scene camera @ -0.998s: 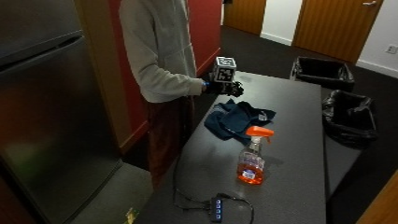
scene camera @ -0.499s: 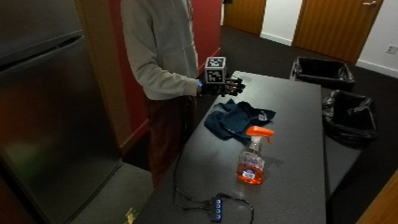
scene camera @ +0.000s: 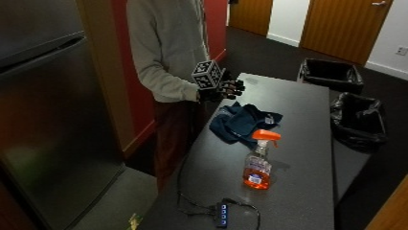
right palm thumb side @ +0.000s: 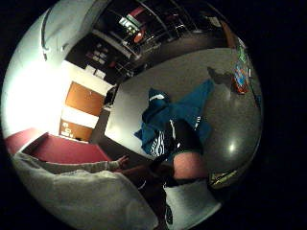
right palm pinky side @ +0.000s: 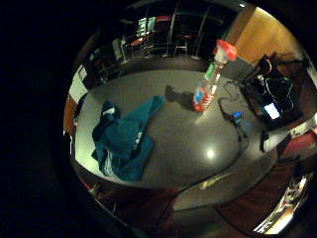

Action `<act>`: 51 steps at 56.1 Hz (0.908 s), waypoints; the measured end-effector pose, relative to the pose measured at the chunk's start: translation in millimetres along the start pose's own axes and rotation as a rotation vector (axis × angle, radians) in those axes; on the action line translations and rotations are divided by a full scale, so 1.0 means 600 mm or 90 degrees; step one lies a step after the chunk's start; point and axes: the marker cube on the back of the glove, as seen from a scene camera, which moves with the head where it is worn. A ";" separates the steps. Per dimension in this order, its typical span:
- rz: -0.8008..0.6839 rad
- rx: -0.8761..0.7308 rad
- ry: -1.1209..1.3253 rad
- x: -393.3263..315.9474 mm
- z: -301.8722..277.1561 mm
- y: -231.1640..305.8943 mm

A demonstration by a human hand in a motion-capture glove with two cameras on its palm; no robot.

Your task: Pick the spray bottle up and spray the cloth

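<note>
Since a second ago the black-gloved right hand [scene camera: 227,89] has lifted a little higher above the near end of the dark grey counter [scene camera: 300,110]; cloth and bottle lie as before. Hand now held in the air at the person's waist height, forearm bent across the body in a grey sleeve [scene camera: 169,84], above the counter edge and apart from everything on it. Fingers loosely curled, holding nothing. Thumb-side palm view: one gloved finger [right palm thumb side: 184,136] shows over the cloth below.

Crumpled dark teal cloth [scene camera: 241,122] lies bunched on the counter, just beyond and below the hand, a pale label or trim showing among its folds. Clear plastic spray bottle with orange liquid and an orange trigger head [scene camera: 258,160] stands upright further along the counter, near the cloth but not touching it, well apart from the hand. Black cable with a small blue-lit hub [scene camera: 221,214] lies near the counter's far end.
</note>
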 end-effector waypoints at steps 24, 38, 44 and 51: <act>0.193 0.179 -0.047 0.107 -0.033 -0.011; 0.276 0.241 -0.117 0.159 -0.028 -0.013; 0.318 0.305 -0.143 0.187 -0.010 -0.028; 0.345 0.299 -0.198 0.201 0.022 -0.031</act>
